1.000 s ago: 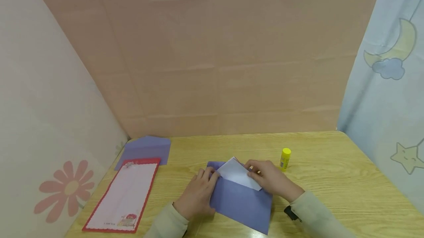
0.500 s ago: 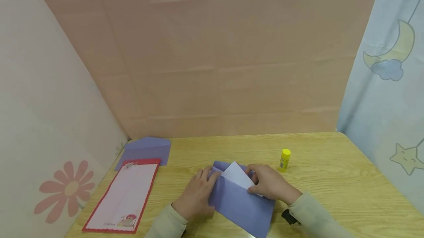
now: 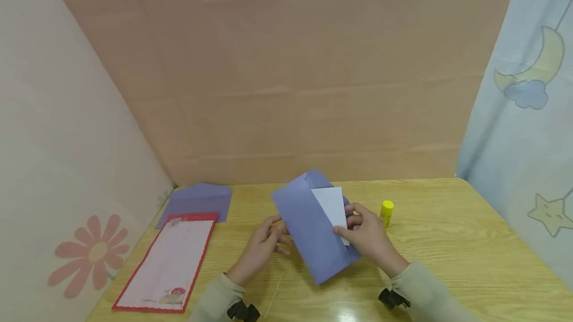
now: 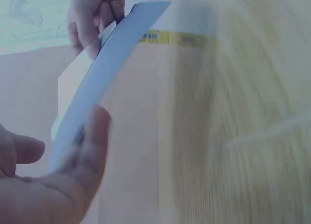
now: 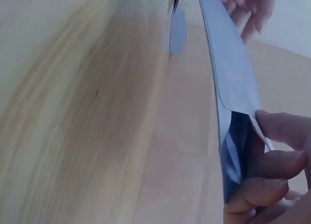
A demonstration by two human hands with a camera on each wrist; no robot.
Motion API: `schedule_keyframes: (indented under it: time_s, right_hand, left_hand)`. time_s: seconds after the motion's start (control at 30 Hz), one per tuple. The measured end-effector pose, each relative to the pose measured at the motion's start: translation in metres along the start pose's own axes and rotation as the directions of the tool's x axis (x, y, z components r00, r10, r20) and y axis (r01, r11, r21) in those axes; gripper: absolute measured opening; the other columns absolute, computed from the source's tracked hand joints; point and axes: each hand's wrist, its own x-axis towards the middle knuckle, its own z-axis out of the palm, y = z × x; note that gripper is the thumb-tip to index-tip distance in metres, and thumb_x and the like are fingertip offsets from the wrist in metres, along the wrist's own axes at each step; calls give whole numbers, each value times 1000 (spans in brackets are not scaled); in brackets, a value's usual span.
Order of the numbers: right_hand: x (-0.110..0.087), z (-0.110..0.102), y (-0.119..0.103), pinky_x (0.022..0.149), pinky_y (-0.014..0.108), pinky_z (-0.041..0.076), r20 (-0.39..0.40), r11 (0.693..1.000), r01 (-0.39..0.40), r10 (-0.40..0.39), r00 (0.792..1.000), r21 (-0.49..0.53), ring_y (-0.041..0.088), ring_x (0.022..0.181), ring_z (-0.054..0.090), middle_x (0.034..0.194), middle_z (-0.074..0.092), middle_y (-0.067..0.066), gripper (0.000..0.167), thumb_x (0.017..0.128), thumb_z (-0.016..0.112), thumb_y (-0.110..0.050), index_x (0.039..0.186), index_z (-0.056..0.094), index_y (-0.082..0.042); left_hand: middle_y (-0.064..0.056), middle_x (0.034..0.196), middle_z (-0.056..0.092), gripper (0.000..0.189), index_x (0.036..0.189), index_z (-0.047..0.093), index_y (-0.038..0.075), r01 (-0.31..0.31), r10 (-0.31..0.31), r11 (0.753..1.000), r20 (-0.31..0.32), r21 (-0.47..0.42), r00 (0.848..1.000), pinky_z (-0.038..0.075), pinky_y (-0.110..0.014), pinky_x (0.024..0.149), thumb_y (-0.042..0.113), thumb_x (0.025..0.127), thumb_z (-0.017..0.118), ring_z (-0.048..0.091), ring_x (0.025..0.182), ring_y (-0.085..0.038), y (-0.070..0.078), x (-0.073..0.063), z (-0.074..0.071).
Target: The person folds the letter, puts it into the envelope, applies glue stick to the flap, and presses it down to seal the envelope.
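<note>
A purple envelope [image 3: 304,227] is raised and tilted over the table, with folded white paper [image 3: 332,207] sticking out of its opening. My right hand [image 3: 371,240] grips the envelope at the open side, its thumb over the white paper and fingers behind. In the right wrist view, the envelope [image 5: 233,68] gapes near those fingers. My left hand [image 3: 257,252] is at the envelope's left edge, fingers extended and loosely spread. The left wrist view has the left fingers [image 4: 95,146] overlapping the lower part of the envelope [image 4: 114,59].
A yellow glue stick [image 3: 387,213] stands just beyond my right hand. At the left lies a red-bordered white sheet [image 3: 167,262], overlapping another purple envelope [image 3: 201,201]. A tan paper backdrop [image 3: 286,88] rises behind the wooden table [image 3: 447,242].
The envelope has been lifted and turned upright, away from the table's front, with the white paper in its opening. My left hand has let go of its edge; my right hand still holds on.
</note>
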Motion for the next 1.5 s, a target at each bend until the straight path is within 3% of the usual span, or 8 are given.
schedule_keyframes:
  time_s: [0.1,0.2,0.43,0.63,0.9,1.07,1.23,1.5]
  right_hand:
    - [-2,1,-3,52,24,43,58,999,22,-24,998,35,8,51,42,74,66,4,35,90,76,-13,116,56,-1]
    - [-4,-1,-5,48,22,36,128,995,61,-72,989,83,7,49,37,68,54,3,23,97,65,-8,113,53,2]
    - [-2,-7,-8,44,22,34,283,976,178,-207,937,124,5,46,35,68,51,6,12,102,57,-8,107,55,2]
    - [-3,-5,-8,43,21,39,418,973,183,-226,880,141,7,47,45,64,53,5,14,104,47,-4,114,57,1]
    - [-8,-6,-12,47,28,51,221,988,140,-149,964,59,16,60,62,77,67,9,13,97,64,-7,106,69,1]
    - [-9,-6,-13,58,32,57,221,986,133,-152,963,99,18,70,67,86,69,13,19,96,63,-2,113,67,8]
    - [-9,-3,-12,57,32,56,191,993,81,-97,977,91,20,76,68,94,71,11,25,95,69,-13,115,67,2]
    - [-8,-6,-12,49,24,42,203,987,67,-97,974,147,11,59,50,77,63,11,22,93,72,-15,108,71,2]
  left_hand:
    - [-19,99,63,39,144,39,-3,-5,7,997,18,-83,1000,58,-49,80,17,110,38,67,89,-37,1,2,3]
    - [-13,85,57,30,132,44,-2,-35,35,997,-11,-71,999,57,-50,79,16,110,38,67,78,-33,2,3,2]
    - [-21,92,63,35,142,45,4,-91,91,996,19,-6,996,58,-44,76,15,110,38,65,82,-24,4,4,-1]
    - [-15,87,59,41,147,36,-3,-62,60,998,81,32,995,56,-52,79,13,110,38,64,85,-22,7,1,4]
    - [-18,87,60,33,140,46,3,-64,64,998,66,-9,996,56,-52,79,14,110,38,65,78,-26,7,4,5]
    - [-20,88,60,32,139,47,4,-84,85,996,79,-9,993,57,-47,78,15,110,38,65,77,-25,6,6,8]
    - [-20,88,59,33,140,46,4,-88,87,996,79,4,993,57,-45,78,16,110,38,65,77,-26,6,7,9]
    - [-20,91,58,31,138,46,6,-89,90,996,103,-13,991,57,-43,78,17,110,36,64,79,-27,6,7,8]
